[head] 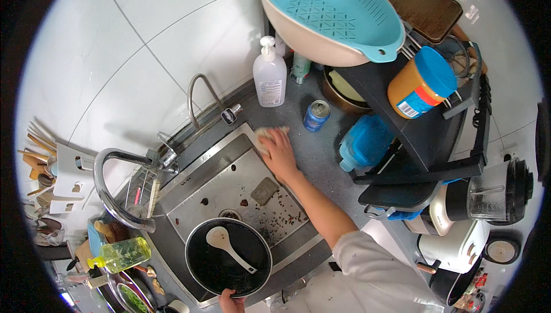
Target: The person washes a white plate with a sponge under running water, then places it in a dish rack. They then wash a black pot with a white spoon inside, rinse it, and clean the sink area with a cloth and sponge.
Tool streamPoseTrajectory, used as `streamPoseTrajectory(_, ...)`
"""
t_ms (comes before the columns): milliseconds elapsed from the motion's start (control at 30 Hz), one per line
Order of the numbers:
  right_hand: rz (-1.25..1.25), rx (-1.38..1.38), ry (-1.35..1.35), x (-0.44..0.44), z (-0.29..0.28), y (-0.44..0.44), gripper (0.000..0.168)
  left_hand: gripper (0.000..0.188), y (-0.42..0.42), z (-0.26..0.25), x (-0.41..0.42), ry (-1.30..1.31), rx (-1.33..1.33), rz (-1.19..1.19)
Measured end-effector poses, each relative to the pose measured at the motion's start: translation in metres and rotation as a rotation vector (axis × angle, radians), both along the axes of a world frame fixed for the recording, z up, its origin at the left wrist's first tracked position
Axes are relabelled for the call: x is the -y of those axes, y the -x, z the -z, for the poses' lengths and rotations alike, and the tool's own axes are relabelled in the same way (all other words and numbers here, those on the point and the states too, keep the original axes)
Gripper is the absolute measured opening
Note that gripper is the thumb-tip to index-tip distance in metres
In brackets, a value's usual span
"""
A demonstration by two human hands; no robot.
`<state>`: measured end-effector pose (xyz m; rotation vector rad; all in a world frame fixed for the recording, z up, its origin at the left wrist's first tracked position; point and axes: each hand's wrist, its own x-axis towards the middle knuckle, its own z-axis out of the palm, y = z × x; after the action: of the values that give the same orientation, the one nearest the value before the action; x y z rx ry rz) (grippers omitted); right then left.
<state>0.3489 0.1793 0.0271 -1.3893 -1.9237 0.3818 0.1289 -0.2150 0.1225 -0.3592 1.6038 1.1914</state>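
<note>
My left hand [231, 302] grips the near edge of a black pan [211, 261], where a handle may be hidden. The pan is over the near part of a stainless steel sink [215, 179], with a white spoon [232, 248] lying in it. My right hand [280, 156] reaches to the sink's far right corner. Its fingers press a pale, crumpled cloth [269, 134] onto the rim and counter. A grey scouring pad [264, 191] lies on the sink floor, among dark scraps and many small crumbs [284, 218]. The drain [230, 215] is partly covered by the pan.
A curved chrome faucet [103, 184] arches over the sink's left side. A white pump bottle [270, 76], a blue can [317, 115] and a blue plastic container [366, 141] stand on the counter [318, 158]. A black shelf [413, 141] holds a colander [331, 16] and a jar [422, 82].
</note>
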Motion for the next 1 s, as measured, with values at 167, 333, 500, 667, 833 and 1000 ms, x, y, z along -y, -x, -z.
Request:
streamPoseTrajectory(167, 0.158, -0.015, 0.094, 0.091, 0.006, -0.054, 0.031, 0.022, -0.003, -0.011, -0.023, -0.018, 0.018, 0.037)
streamPoseTrajectory(333, 0.262, -0.040, 0.018, 0.058, -0.004, -0.069, 0.024, 0.024, -0.010, -0.005, -0.040, 0.005, 0.030, 0.033)
streamPoseTrajectory(500, 0.424, -0.079, -0.043, 0.021, 0.005, -0.069, 0.021, 0.022, -0.014, 0.004, -0.041, 0.097, -0.011, 0.068)
streamPoseTrajectory(667, 0.440, -0.104, -0.072, -0.012, 0.012, -0.071, 0.019, 0.019, -0.012, 0.007, -0.038, 0.065, -0.024, 0.109)
streamPoseTrajectory(833, 0.622, -0.002, -0.138, -0.021, 0.012, -0.072, 0.023, 0.017, -0.007, 0.010, -0.031, 0.069, 0.012, 0.060)
streamPoseTrajectory(1000, 0.803, 0.044, -0.138, -0.023, 0.006, -0.070, 0.028, 0.019, -0.005, 0.002, -0.029, 0.036, -0.004, 0.100)
